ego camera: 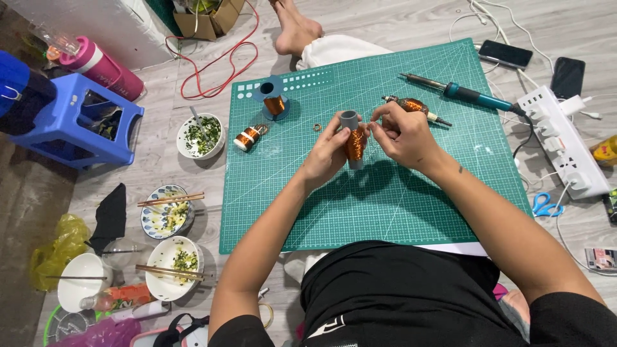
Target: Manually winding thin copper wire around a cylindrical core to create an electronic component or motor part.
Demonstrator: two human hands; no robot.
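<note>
Both hands raised over mat (385, 205): left hand (324, 154) fingers clamped on coil (353, 142); right hand (402, 132) fingers pinched together beside coil top.

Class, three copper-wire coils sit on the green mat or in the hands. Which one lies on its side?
The small coil at the mat's left edge, near the bowl; the blue-based coil stands upright, and the grey-tube coil is held upright in both hands.

1 head-worn camera looks steeply down, close over a green cutting mat (385, 193) on the floor
</note>
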